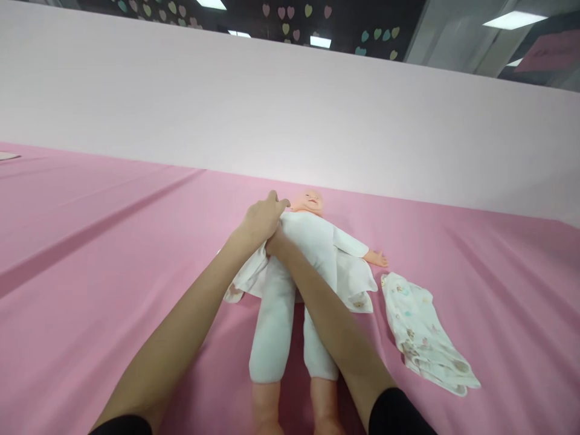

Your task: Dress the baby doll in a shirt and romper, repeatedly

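Note:
A baby doll (312, 232) with a white cloth body lies on its back, head away from me. Under its torso a white garment (356, 281) with a small print is spread out, showing on both sides. My left hand (264, 219) is at the doll's shoulder on the left, its fingers bent and closed around something I cannot make out. Just below it, my right hand (277, 243) crosses over the doll's body and reaches in beside the garment; its fingers are hidden. The doll's arm on that side is out of sight behind my hands, while its other arm stretches out to the right.
A folded white printed baby garment (426, 332) lies to the right of the doll. Everything rests on a wrinkled pink sheet (113, 254). A white low wall (272, 115) rises behind, with dark glass and heart stickers above it.

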Motion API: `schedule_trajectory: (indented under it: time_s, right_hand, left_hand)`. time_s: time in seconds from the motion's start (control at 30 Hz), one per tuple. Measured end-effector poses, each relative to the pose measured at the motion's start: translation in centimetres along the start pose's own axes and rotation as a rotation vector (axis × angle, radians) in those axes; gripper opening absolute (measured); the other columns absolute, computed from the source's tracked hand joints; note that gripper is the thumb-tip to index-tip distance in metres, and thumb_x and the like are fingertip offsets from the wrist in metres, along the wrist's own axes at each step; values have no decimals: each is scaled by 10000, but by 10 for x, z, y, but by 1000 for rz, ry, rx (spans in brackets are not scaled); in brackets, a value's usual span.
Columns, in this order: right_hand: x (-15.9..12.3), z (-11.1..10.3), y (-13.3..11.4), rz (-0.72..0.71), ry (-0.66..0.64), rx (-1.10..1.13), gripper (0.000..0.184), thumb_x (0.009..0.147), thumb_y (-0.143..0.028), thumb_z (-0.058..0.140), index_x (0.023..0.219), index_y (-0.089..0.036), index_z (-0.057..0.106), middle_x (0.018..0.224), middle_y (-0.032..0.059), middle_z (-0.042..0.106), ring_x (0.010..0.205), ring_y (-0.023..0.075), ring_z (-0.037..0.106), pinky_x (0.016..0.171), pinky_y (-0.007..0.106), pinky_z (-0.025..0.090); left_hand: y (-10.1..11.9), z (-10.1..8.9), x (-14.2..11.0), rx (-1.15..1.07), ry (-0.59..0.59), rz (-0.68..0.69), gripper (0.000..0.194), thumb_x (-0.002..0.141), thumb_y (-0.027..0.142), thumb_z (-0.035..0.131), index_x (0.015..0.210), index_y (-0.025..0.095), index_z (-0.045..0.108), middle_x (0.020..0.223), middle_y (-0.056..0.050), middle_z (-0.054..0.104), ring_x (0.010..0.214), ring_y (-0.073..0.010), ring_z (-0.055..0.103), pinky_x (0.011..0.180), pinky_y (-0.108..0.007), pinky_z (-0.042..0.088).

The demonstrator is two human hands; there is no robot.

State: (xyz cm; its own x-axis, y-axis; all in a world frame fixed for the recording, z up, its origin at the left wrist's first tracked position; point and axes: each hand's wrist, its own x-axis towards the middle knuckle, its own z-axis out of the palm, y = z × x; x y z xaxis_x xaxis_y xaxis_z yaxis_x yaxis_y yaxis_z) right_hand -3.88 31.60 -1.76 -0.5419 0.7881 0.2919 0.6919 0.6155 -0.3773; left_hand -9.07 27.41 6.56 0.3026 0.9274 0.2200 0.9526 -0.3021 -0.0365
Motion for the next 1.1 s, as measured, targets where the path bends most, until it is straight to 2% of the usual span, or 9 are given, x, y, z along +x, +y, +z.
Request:
schedule_trajectory:
  time_s: [0.13,0.27,0.33,0.43,0.5,0.57,0.77,0.93,1.1]
  right_hand:
    - [2,-25,6,65,-10,-2,215,642,-10,516,765,-122,653,896,119,680,926,273,595,856,388,421]
    - [-4,-59,26,149,184,267,288,668,-7,419,719,-136,670,798,45,693,829,153,626,777,229,454]
    - [-15,-76,45,306,393,278,298,684,-22,402,724,-141,672,798,47,688,835,147,624,784,230,448]
    - [-35,-92,76,663,598,132,253,746,-124,414,770,-129,665,795,102,667,799,205,624,720,287,454]
    - [-48,-94,95,864,502,79,256,775,-202,426,854,-110,653,834,146,657,783,240,626,666,309,453]
    - [-55,-91,107,939,350,90,303,786,-244,437,966,-95,629,926,181,650,838,270,627,661,319,452]
    - [-46,-84,109,878,165,151,380,806,-272,426,1092,-81,587,1067,201,628,986,303,603,728,322,441]
    - [-36,-91,90,828,104,118,404,813,-341,474,1121,-103,584,1115,196,614,1043,293,583,775,314,434]
    - [-35,-91,81,782,35,89,382,827,-379,481,1076,-122,614,1112,182,623,1053,281,579,797,312,434]
  left_hand:
    - [-11,-2,1,44,-21,-232,342,859,177,409,1178,114,515,1131,-188,497,973,-296,583,780,-362,461]
    - [-28,-6,-2,62,-230,-335,288,822,269,465,1026,112,595,1022,-184,602,998,-325,569,803,-400,450]
    - [-33,-4,-1,20,-268,-315,271,807,257,455,1003,136,597,1005,-164,627,975,-314,582,791,-399,454]
    - [-32,5,4,-86,-166,-293,290,827,289,394,986,154,595,1012,-144,639,934,-291,601,756,-379,467]
    - [-26,15,9,-129,-115,-277,322,843,307,356,981,147,599,1022,-145,640,927,-286,606,741,-368,473]
    - [-17,27,14,-122,-104,-248,340,851,293,336,988,131,601,1036,-155,638,942,-287,604,748,-367,473]
    - [-1,53,27,-99,-15,-228,375,896,273,284,1026,113,597,1065,-162,631,988,-269,590,801,-354,457]
    - [15,49,42,-121,50,-160,388,922,276,242,1061,128,573,1082,-128,632,1008,-234,580,840,-318,431]
    - [41,29,35,-370,80,60,377,902,287,301,1212,174,483,1076,-84,633,1025,-221,574,851,-314,430]
